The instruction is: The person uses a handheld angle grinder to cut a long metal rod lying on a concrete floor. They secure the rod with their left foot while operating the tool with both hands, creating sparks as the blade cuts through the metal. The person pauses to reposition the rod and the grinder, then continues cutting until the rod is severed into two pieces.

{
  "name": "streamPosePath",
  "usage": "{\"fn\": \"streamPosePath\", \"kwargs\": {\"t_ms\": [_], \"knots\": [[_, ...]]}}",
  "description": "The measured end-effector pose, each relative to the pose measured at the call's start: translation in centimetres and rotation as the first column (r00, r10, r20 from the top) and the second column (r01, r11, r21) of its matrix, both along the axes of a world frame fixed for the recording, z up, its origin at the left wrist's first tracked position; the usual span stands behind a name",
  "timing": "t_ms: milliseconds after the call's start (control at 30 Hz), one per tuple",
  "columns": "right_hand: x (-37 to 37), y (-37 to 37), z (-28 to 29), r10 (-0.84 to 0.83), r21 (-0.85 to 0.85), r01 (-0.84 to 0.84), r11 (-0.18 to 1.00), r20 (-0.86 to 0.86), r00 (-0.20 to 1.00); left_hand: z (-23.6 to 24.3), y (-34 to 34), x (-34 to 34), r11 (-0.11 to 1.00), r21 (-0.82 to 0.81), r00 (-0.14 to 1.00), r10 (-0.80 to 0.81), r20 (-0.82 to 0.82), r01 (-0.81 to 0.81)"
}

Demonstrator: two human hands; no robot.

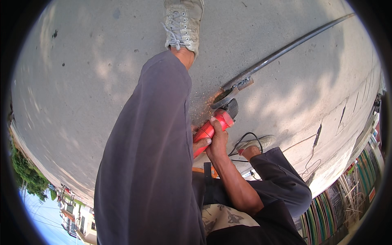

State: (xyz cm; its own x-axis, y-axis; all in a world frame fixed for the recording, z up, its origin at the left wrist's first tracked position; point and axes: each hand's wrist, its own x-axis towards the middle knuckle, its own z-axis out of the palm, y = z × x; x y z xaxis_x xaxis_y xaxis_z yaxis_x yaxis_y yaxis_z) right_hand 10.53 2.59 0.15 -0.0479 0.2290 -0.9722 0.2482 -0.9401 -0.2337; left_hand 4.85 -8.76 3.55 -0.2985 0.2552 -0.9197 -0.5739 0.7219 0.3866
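Both my hands grip a red angle grinder (212,126). My right hand (219,141) wraps its body from the right. Only the thumb and some fingers of my left hand (199,143) show, pressed on the lower part of the grinder; the rest is hidden behind my trouser leg (147,155). The grinder's black head (232,107) and disc (221,98) meet the near end of a long dark metal pipe (286,49) lying on the concrete. Orange sparks (207,102) spray left from the contact point. A short flat metal piece (245,83) sits at the pipe's end.
My left foot in a grey shoe (182,24) stands on the concrete far ahead, my right shoe (256,143) near the grinder. A black cable (245,141) loops beside it. Stacked coloured rods (326,208) line the right edge. Buildings and trees (28,171) show at lower left.
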Motion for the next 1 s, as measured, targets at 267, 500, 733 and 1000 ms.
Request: {"fn": "streamPosePath", "kwargs": {"t_ms": [267, 500, 733, 1000], "knots": [[0.1, -0.1, -0.2, -0.034, -0.020, 0.034, 0.999, -0.020, 0.999, -1.6, -0.4, 1.3, 0.996, -0.072, 0.997, -0.039, 0.061, 0.043], [-0.4, -0.1, 0.2, -0.024, -0.021, 0.024, 0.999, 0.008, 1.000, -2.7, -1.3, 1.5, 0.998, -0.036, 0.996, -0.044, 0.084, 0.048], [0.6, -0.1, -0.7, 0.034, 0.028, -0.034, 0.999, -0.008, 0.999, -5.4, -2.1, 2.3, 0.995, 0.096, 0.977, -0.060, 0.205, 0.041], [0.6, -0.2, -0.8, 0.025, 0.025, -0.025, 0.999, 0.003, 1.000, -2.6, -1.1, 2.6, 0.997, 0.004, 0.996, -0.071, -0.060, 0.071]]}}
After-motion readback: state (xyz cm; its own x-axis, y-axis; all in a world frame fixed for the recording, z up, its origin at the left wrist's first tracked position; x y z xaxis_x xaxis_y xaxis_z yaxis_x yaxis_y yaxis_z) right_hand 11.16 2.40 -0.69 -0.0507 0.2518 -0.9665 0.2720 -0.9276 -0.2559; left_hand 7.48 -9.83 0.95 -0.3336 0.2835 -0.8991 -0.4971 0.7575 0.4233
